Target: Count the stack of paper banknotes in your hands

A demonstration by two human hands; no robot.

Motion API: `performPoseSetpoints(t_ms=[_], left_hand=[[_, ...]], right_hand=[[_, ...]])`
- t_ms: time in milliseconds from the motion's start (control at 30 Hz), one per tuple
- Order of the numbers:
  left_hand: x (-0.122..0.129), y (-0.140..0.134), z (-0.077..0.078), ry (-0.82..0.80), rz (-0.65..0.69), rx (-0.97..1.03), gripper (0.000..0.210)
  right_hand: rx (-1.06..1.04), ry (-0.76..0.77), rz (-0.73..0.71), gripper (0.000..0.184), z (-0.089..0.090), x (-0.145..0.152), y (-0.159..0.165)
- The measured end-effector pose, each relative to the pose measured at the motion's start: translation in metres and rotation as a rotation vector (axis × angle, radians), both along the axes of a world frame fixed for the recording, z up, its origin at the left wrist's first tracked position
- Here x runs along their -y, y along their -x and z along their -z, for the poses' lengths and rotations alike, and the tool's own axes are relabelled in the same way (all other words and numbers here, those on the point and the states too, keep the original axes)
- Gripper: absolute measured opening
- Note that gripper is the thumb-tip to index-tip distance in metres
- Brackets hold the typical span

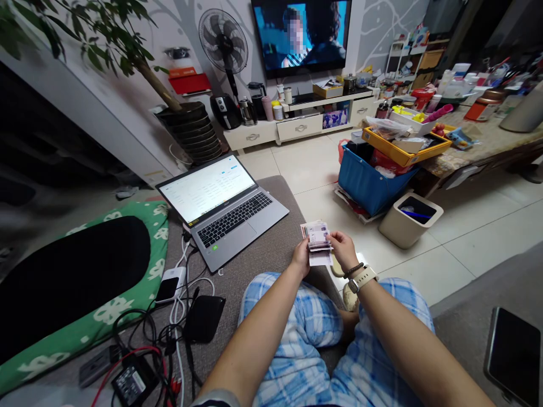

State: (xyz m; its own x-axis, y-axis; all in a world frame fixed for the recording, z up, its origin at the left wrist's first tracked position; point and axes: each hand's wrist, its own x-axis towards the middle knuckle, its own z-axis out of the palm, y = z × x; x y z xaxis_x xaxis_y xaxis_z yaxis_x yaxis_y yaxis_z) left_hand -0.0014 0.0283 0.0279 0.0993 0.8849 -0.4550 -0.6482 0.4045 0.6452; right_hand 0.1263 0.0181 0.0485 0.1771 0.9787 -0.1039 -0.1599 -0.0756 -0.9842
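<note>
A small fanned stack of banknotes is held in front of me, above my knees. My left hand is closed around its left edge. On the other side, my right hand pinches the right edge of the notes. Their faces are pale purple, with a few other-coloured edges showing at the upper left. A bracelet and a beige watch circle my right wrist. Left of the notes, an open laptop with a lit screen rests on the grey couch seat.
Cables, a black power adapter, a white power bank and a black wallet-like item lie at left. A phone lies at right. Beyond stand a beige bin, a blue crate and a cluttered table.
</note>
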Motion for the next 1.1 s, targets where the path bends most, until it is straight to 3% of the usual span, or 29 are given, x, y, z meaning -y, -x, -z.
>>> performPoseSetpoints(t_ms=[1100], left_hand=[[-0.0013,0.0021,0.0100,-0.026,0.019,-0.036,0.022]], right_hand=[[-0.051,-0.041,-0.008,0.038,-0.0033,0.0006,0.0015]])
